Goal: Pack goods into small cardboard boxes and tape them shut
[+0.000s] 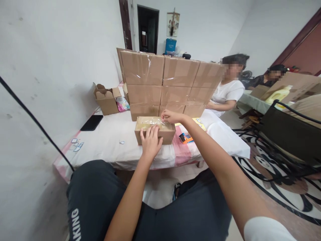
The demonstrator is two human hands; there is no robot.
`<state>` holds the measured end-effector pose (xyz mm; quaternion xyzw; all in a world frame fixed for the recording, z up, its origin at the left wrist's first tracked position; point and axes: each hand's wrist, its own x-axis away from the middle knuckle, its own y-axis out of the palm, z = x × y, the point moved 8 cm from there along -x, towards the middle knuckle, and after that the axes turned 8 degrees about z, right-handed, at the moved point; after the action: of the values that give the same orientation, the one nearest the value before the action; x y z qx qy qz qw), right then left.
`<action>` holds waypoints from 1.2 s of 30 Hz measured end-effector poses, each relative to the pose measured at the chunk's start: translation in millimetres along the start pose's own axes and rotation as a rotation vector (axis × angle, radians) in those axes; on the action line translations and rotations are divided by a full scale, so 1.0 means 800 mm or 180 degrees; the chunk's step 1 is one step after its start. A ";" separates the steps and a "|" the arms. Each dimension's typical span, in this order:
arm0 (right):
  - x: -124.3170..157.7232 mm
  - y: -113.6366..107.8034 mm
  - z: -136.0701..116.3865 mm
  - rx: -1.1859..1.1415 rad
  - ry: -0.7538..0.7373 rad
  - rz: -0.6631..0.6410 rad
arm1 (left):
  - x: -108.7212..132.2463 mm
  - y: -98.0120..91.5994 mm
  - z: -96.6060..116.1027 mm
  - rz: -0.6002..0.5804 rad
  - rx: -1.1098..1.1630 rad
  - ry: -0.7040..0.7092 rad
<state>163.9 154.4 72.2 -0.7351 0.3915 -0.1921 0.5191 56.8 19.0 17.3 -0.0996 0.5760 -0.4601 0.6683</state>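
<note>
A small cardboard box (167, 133) lies on the low cloth-covered table (107, 144) in front of me, its top covered with clear tape (150, 121). My left hand (150, 142) rests flat against the box's near side, fingers stretched up over the edge. My right hand (170, 116) is at the box's far top edge, fingers pinched together on the clear tape.
A stacked wall of taped cardboard boxes (170, 83) stands behind the small box. An open box (106, 100), a black tablet (92, 122) and a small orange and blue object (186, 137) lie on the table. Two people sit at the right. A black chair (288, 134) stands nearby.
</note>
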 end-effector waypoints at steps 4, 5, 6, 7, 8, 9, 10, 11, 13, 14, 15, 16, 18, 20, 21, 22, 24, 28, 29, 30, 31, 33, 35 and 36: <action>-0.008 0.014 0.011 0.0037 0.0071 -0.0032 | -0.002 -0.004 0.005 -0.0120 -0.0057 -0.0054; -0.010 0.017 0.012 0.0036 0.0075 -0.0036 | -0.004 -0.006 0.007 -0.0149 -0.0073 -0.0059; -0.011 0.019 0.014 0.0035 0.0082 -0.0044 | -0.005 -0.006 0.010 -0.0172 -0.0084 -0.0051; -0.011 0.021 0.014 0.0036 0.0092 -0.0049 | -0.006 -0.007 0.013 -0.0197 -0.0090 -0.0030; -0.011 0.022 0.014 0.0039 0.0105 -0.0050 | -0.007 -0.007 0.015 -0.0223 -0.0093 -0.0006; -0.011 0.022 0.014 0.0044 0.0121 -0.0045 | -0.008 -0.007 0.017 -0.0248 -0.0096 0.0009; -0.010 0.022 0.013 0.0053 0.0141 -0.0036 | -0.009 -0.006 0.018 -0.0271 -0.0101 0.0014; -0.009 0.022 0.011 0.0063 0.0162 -0.0025 | -0.009 -0.005 0.018 -0.0289 -0.0111 0.0014; -0.007 0.020 0.008 0.0078 0.0202 -0.0009 | -0.008 -0.004 0.019 -0.0282 -0.0143 0.0005; -0.005 0.019 0.006 0.0081 0.0219 -0.0006 | -0.007 -0.003 0.019 -0.0261 -0.0160 0.0005; -0.004 0.019 0.005 0.0083 0.0235 -0.0001 | -0.006 -0.003 0.019 -0.0231 -0.0175 0.0007; -0.003 0.018 0.004 0.0085 0.0250 0.0004 | -0.006 -0.002 0.019 -0.0195 -0.0189 0.0009; -0.003 0.019 0.003 0.0098 0.0277 0.0030 | -0.009 -0.002 0.020 -0.0134 -0.0212 0.0014; -0.005 0.020 0.003 0.0120 0.0290 0.0075 | -0.017 -0.001 0.022 -0.0114 -0.0225 0.0029; -0.006 0.021 0.004 0.0131 0.0291 0.0103 | -0.022 -0.001 0.022 -0.0122 -0.0228 0.0051; -0.008 0.022 0.006 0.0140 0.0289 0.0129 | -0.027 0.000 0.023 -0.0137 -0.0225 0.0085; -0.011 0.025 0.009 0.0148 0.0279 0.0172 | -0.035 0.001 0.025 -0.0163 -0.0202 0.0161; -0.015 0.029 0.017 0.0153 0.0258 0.0188 | -0.040 0.004 0.022 -0.0151 -0.0123 0.0194; -0.015 0.029 0.018 0.0150 0.0254 0.0178 | -0.039 0.005 0.021 -0.0140 -0.0113 0.0177; -0.015 0.030 0.018 0.0144 0.0253 0.0166 | -0.038 0.007 0.019 -0.0130 -0.0108 0.0160; -0.014 0.031 0.017 0.0136 0.0256 0.0156 | -0.037 0.007 0.019 -0.0124 -0.0105 0.0147; -0.011 0.031 0.016 0.0120 0.0279 0.0152 | -0.035 0.009 0.018 -0.0121 -0.0096 0.0144; -0.007 0.029 0.014 0.0120 0.0339 0.0208 | -0.033 0.009 0.019 -0.0124 -0.0081 0.0160; -0.005 0.027 0.014 0.0128 0.0382 0.0265 | -0.032 0.009 0.019 -0.0118 -0.0077 0.0163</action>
<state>161.4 160.8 48.6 -0.6948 0.4482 -0.2219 0.5168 76.0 35.9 34.9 -0.1066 0.5966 -0.4678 0.6434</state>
